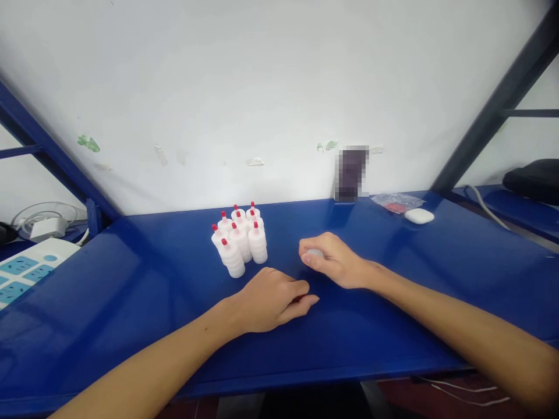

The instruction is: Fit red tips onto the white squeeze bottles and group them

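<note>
My right hand (334, 259) is closed in a fist above the blue table. Its fingers wrap round a whitish plastic bottle (315, 253), of which only one rounded end shows. Lower and to the left, my left hand (273, 299) is held back-up with curled fingers, thumb and forefinger close together. Whatever they may hold is hidden. Just beyond the left hand, several white squeeze bottles (240, 241) with narrow nozzles and red tips stand upright in a tight group. Neither hand touches them.
On the blue table (174, 326), a dark pixelated upright object (350, 173) leans at the wall. A clear bag (397, 202) with red pieces lies by a white rounded case (419, 216). At left is a power strip (39, 267); blue frame posts (56, 151) flank the table.
</note>
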Motion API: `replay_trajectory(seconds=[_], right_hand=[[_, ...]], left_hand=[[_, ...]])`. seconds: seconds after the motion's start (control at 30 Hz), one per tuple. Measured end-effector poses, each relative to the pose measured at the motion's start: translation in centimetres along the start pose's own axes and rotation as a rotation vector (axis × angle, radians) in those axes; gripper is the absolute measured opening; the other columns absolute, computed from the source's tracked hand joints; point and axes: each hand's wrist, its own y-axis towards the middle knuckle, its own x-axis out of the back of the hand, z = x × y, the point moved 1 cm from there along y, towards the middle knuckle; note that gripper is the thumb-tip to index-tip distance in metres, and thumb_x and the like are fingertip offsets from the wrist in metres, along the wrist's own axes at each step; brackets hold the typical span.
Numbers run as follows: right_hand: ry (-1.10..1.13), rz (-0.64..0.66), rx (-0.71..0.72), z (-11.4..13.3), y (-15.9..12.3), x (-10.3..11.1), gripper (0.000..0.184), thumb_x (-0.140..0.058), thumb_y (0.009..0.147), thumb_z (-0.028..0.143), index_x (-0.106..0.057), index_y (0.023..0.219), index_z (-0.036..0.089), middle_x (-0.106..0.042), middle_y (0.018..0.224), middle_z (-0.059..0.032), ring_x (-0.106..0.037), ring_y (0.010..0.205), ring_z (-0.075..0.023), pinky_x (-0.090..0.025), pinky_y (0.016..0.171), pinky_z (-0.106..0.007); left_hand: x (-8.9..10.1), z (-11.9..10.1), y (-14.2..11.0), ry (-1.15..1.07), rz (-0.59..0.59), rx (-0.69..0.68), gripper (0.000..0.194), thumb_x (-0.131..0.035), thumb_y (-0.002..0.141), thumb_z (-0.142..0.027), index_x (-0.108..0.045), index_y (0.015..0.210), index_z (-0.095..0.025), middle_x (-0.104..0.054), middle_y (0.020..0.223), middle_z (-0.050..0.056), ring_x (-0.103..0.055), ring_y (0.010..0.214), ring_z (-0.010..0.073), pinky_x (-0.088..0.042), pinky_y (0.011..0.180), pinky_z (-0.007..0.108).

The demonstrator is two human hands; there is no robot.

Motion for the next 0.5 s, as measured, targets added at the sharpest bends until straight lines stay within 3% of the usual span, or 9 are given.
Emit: replay_trajectory(seconds=[0.1, 0.23, 0.33, 0.5], right_hand=[[-0.066, -0.018, -0.030, -0.05, 0.06, -0.08, 0.044, -0.036, 0.095, 0.053, -0.052, 0.073, 0.019, -0.051, 0.062, 0.0020, -0.042, 0.057, -0.0122, -0.029, 0.059, -0.027], [-0.215, 0.022, -0.035, 0.15, 0.08, 0.02, 0.018, -0.048, 0.090, 0.037, -0.051, 0.097, 0.021, -0.057, 0.076, 0.0008, -0.047, 0.064, -0.0155, -0.031, 0.063, -0.028], [-0.248, 0.060, -0.022, 0.48, 0.09, 0.05, 0.021, -0.045, 0.090, 0.026, -0.045, 0.111, 0.021, -0.059, 0.085, -0.0016, -0.051, 0.071, -0.0183, -0.035, 0.066, -0.030], [-0.296, 0.109, -0.032, 0.61, 0.22, -0.26, 0.027, -0.037, 0.100, 0.045, -0.045, 0.106, 0.020, -0.061, 0.082, -0.0036, -0.053, 0.067, -0.0195, -0.034, 0.061, -0.030]], left_hand=[[0.03, -0.02, 0.01, -0.002, 0.013, 0.003, 0.042, -0.040, 0.102, -0.036, -0.050, 0.066, -0.017, -0.046, 0.054, -0.003, -0.041, 0.047, 0.0102, -0.029, 0.053, 0.026], [0.03, 0.02, -0.03, 0.013, 0.038, -0.004, 0.042, -0.039, 0.102, -0.037, -0.048, 0.066, -0.017, -0.048, 0.055, -0.002, -0.042, 0.048, 0.0104, -0.028, 0.054, 0.027], [0.08, 0.00, -0.07, 0.034, 0.044, -0.014, 0.043, -0.039, 0.102, -0.037, -0.048, 0.066, -0.017, -0.049, 0.054, -0.002, -0.043, 0.048, 0.0106, -0.027, 0.054, 0.028], [0.17, -0.15, -0.08, 0.072, 0.040, -0.048, 0.041, -0.039, 0.102, -0.035, -0.051, 0.067, -0.017, -0.052, 0.055, -0.002, -0.046, 0.049, 0.0111, -0.029, 0.054, 0.028]])
